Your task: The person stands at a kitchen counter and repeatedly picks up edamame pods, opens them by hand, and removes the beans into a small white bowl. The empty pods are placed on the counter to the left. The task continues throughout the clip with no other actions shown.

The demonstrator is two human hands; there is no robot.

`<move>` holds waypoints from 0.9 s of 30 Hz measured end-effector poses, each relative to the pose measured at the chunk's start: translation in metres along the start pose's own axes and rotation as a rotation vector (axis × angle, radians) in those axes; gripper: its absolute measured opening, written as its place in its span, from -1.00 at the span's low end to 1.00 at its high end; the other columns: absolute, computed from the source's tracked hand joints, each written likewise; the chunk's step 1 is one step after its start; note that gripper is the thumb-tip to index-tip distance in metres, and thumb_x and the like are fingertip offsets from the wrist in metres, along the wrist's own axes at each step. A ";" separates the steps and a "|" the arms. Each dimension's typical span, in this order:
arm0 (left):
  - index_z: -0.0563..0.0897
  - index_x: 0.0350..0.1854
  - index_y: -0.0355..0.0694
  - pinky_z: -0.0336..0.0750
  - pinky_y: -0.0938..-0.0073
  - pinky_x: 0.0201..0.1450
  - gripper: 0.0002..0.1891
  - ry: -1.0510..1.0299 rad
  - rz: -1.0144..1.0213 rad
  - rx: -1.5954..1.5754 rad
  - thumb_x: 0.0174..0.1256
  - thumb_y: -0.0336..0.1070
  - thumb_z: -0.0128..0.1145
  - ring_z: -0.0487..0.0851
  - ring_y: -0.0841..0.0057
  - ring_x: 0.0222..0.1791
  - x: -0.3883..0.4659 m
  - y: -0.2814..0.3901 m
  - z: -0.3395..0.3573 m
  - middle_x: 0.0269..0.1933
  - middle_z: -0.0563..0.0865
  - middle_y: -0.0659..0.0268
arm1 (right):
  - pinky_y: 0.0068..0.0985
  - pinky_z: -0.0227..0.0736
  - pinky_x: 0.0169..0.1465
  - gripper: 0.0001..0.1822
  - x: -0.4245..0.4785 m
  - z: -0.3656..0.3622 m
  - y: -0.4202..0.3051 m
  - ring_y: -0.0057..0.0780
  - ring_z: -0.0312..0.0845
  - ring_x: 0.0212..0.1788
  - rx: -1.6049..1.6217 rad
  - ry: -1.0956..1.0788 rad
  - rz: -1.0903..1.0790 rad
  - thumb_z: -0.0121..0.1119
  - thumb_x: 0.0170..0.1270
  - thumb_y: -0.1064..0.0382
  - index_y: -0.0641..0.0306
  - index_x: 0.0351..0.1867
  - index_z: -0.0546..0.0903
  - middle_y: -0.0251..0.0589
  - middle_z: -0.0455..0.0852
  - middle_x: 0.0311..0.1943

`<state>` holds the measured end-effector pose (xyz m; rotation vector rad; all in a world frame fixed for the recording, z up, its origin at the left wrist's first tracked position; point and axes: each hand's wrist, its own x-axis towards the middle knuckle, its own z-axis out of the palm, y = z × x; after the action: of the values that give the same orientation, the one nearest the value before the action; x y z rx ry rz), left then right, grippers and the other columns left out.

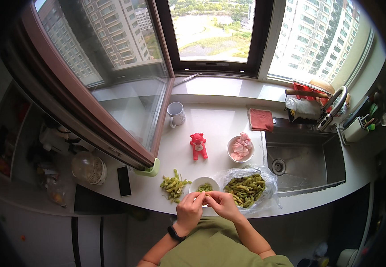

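My left hand point(190, 208) and my right hand point(224, 203) meet at the fingertips over the front rim of a white bowl point(195, 183). Pinched between them is a small greenish pod, mostly hidden by the fingers. Shelled green beans point(205, 187) lie in the bowl. To the left of it is a loose pile of empty bean pods point(174, 185) on the counter. On the right, a clear plastic bag point(271, 182) stands open, full of unshelled green soybean pods point(246, 189). A black band is on my left wrist.
Behind the bowl stand a red toy bear point(198, 147) and a white bowl of raw pinkish meat point(241, 148). A mug point(176, 114) and a folded red cloth point(261, 119) are farther back. The steel sink point(306, 157) is right; a phone point(124, 181) and an open window sash point(164, 110) are left.
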<state>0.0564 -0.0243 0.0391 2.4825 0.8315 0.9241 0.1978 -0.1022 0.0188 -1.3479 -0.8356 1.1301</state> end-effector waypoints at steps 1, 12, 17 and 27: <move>0.78 -0.04 -0.23 0.65 0.28 -0.26 -0.68 -0.008 -0.002 0.003 0.14 -0.58 0.27 0.75 0.25 -0.25 -0.002 0.000 0.001 -0.21 0.75 0.24 | -0.52 0.72 -0.04 -0.75 0.000 -0.001 0.002 -0.53 0.81 -0.14 0.042 -0.011 0.021 0.18 0.54 0.36 0.48 0.10 0.71 -0.17 0.86 -0.22; 0.78 -0.03 -0.24 0.66 0.26 -0.23 -0.67 -0.029 -0.018 -0.054 0.14 -0.60 0.26 0.75 0.22 -0.25 -0.003 0.002 -0.001 -0.19 0.75 0.21 | -0.49 0.73 0.03 -0.78 0.000 -0.001 0.020 -0.51 0.78 -0.10 0.273 -0.009 0.026 0.20 0.49 0.43 0.52 0.05 0.72 -0.19 0.84 -0.16; 0.79 -0.05 -0.23 0.64 0.27 -0.27 -0.72 0.003 -0.010 -0.034 0.18 -0.57 0.29 0.74 0.24 -0.28 -0.002 0.006 0.000 -0.21 0.73 0.22 | -0.57 0.70 -0.04 -0.78 -0.001 0.000 0.018 -0.57 0.79 -0.17 0.095 0.066 -0.011 0.26 0.42 0.44 0.55 0.00 0.71 -0.20 0.85 -0.26; 0.76 -0.12 -0.24 0.65 0.39 -0.41 -0.89 0.069 -0.285 -0.378 0.35 -0.41 0.33 0.72 0.34 -0.31 -0.005 0.010 0.017 -0.23 0.71 0.21 | -0.55 0.70 -0.13 -0.84 0.003 -0.005 0.028 -0.55 0.75 -0.24 0.461 0.005 0.112 0.20 0.45 0.43 0.49 -0.05 0.68 -0.19 0.81 -0.25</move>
<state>0.0687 -0.0372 0.0291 1.9629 0.9077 0.9653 0.1997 -0.1047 -0.0101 -1.0194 -0.4586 1.3107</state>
